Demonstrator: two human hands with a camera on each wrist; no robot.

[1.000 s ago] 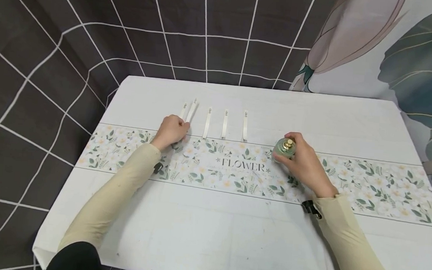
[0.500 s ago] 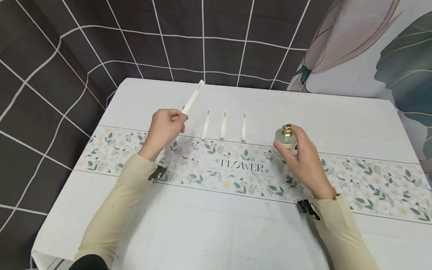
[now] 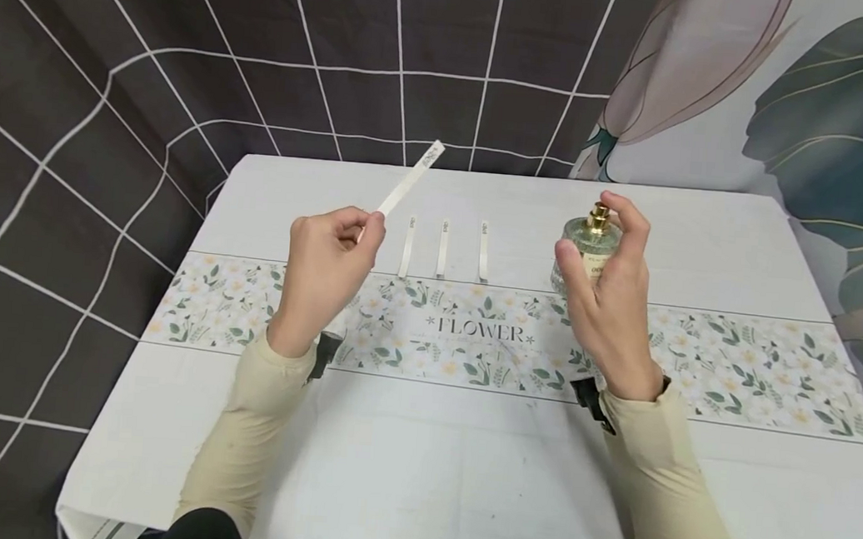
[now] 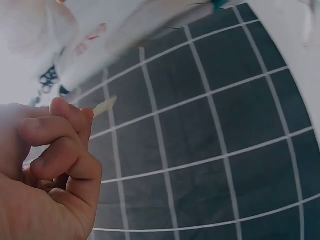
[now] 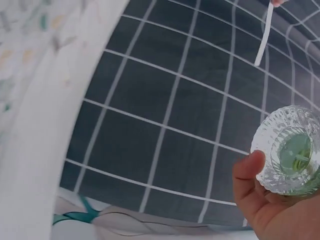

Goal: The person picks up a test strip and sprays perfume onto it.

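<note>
My left hand [image 3: 326,275] pinches a white perfume test strip [image 3: 412,180] between thumb and fingers. Its printed end points up and to the right, raised above the table. In the left wrist view the strip's pale tip [image 4: 106,105] pokes out past the curled fingers. My right hand [image 3: 614,316] grips a pale green glass perfume bottle [image 3: 579,231], the index finger on its gold spray top [image 3: 598,217]. The right wrist view shows the bottle's ribbed clear base [image 5: 272,150] held up, with the strip [image 5: 265,37] some way off from it.
Three more test strips lie in a row on the white table [image 3: 417,469]: a left one [image 3: 406,247], a middle one [image 3: 443,249] and a right one [image 3: 484,252]. A floral runner [image 3: 471,347] marked FLOWER crosses the table. Dark checked cloth [image 3: 358,30] hangs behind.
My left hand has lifted the test strip off the table and tilted it rightward. My right hand has raised the perfume bottle, and its index finger has moved onto the spray top.
</note>
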